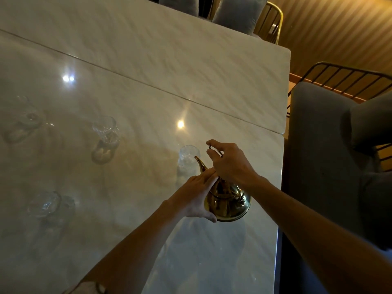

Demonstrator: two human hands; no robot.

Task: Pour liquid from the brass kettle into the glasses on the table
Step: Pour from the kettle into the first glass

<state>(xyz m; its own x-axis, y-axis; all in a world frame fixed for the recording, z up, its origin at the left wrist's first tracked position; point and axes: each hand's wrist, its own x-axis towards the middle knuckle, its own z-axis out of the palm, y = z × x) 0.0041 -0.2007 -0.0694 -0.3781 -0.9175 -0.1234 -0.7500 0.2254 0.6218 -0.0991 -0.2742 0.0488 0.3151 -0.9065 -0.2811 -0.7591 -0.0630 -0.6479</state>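
Observation:
The brass kettle (pixel 230 201) is tilted over the marble table (pixel 148 71), its spout pointing at the rim of a clear glass (pixel 187 159). My right hand (pixel 230 164) grips the kettle's thin handle from above. My left hand (pixel 196 198) lies against the kettle's left side with straight fingers on the lid area and the thumb under the body. Three more clear glasses stand to the left: a middle glass (pixel 106 130), a far-left glass (pixel 31 119) and a near-left glass (pixel 49 205). Whether liquid flows from the spout cannot be told.
The table's right edge runs just past the kettle. A grey upholstered chair (pixel 331 158) with a gold wire back stands right of it. More chairs with grey cushions (pixel 237 13) stand at the far end. Lamp reflections glare on the tabletop.

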